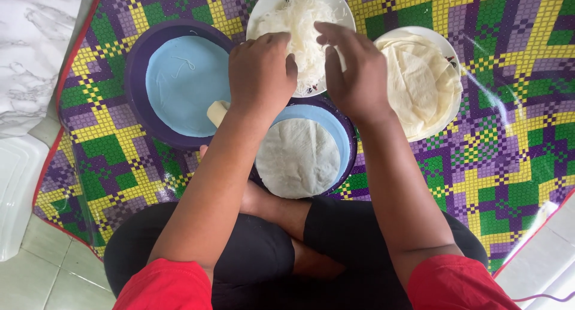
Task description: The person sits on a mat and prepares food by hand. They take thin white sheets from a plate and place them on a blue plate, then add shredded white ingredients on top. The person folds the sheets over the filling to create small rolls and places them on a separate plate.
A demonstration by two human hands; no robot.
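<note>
Nearest the lens: crossed legs in black (269,250), red sleeves (165,286) at the bottom edge. Landmark: near purple plate (347,143), blue inside, one round white wrapper (297,157) lying flat on it.

Left of that plate: white container (15,190) on the tile floor, then a larger purple plate (141,76) with bare blue centre and a stray noodle strand. Small pale piece (217,112) at its right rim — kind unclear.

Just beyond the landmark plate: white plate (344,7) piled with thin white noodles (299,28). Left hand (260,70) over the pile, fingers curled down into it — apparently pinching strands, actual grip hidden under the knuckles. Right hand (353,67) alongside, fingers bent and loosely spread, tips on the noodles, not clenched.

Right of the landmark plate: white plate (450,53) stacked with folded pale wrappers (419,85). All on a checked plastic mat (509,136).

Judgement: best to lift a small, even bunch, tease strands apart, keep the wrapper flat and unloaded at its edges.
</note>
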